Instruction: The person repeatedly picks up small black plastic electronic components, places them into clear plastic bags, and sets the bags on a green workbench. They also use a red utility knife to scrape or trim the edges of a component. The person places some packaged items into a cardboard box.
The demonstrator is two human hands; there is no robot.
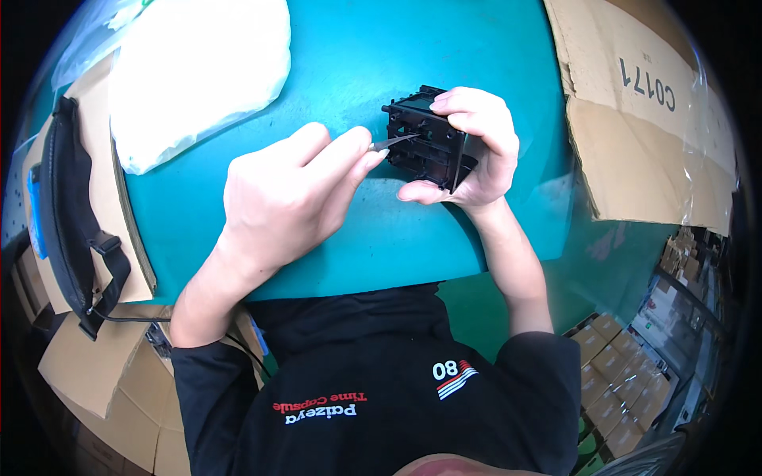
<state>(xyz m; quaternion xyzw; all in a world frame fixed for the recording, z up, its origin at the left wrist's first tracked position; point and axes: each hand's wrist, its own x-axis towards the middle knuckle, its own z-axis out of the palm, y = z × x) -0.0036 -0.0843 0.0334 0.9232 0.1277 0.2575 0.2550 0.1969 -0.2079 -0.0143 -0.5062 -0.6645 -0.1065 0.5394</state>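
Note:
My right hand (490, 143) grips a black plastic housing (421, 151), fingers at its top and thumb at its lower edge. The housing is a boxy open frame with openings, ribs and small pegs. In my left hand (286, 190), thumb and fingers pinch a slim pointed metal tool (391, 143). Whether it is a craft knife or tweezers I cannot tell, as its rear is hidden in the hand. Its tip points to the right and overlaps the open side of the housing; contact cannot be made out. Both hands are above the green table (341, 258).
A white plastic bag (198, 79) lies at the table's far left. Beside it a black strap pouch (71, 214) rests on cardboard. An opened cardboard box (635, 135) borders the table on the right. More cartons (623, 369) are stacked at the lower right.

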